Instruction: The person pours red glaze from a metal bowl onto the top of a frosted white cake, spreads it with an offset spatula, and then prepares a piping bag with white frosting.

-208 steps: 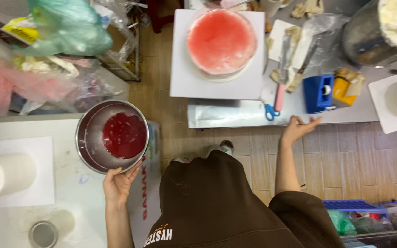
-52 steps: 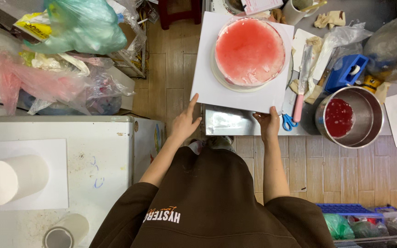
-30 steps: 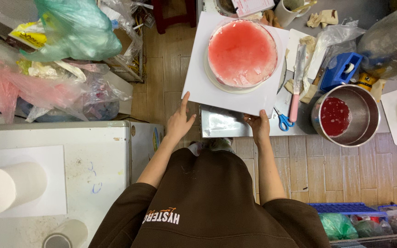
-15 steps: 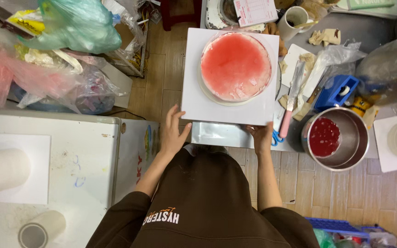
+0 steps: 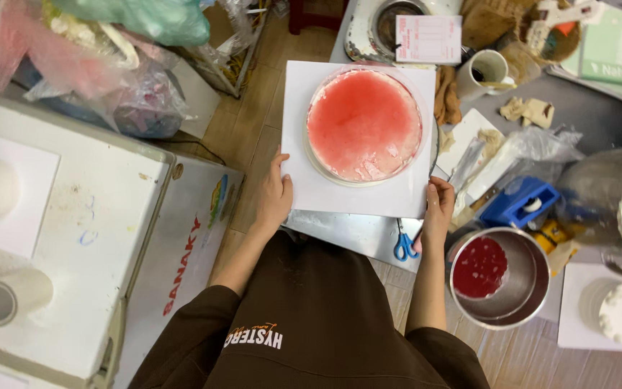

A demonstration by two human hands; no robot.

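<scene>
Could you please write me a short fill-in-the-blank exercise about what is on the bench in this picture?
1. The round cake has a ____ glaze on top.
2. Both the left hand and the right hand grip the near edge of the ____ square board under it.
3. The metal bowl of red sauce sits by the ____ hand.
4. The scissors have ____ handles.

Missing words: red; white; right; blue

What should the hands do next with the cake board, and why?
Probably nudge the white board a little further onto the metal table. The left hand and right hand grip its near corners, the red-topped cake sits on it, and its left edge seems to overhang the floor.
</scene>
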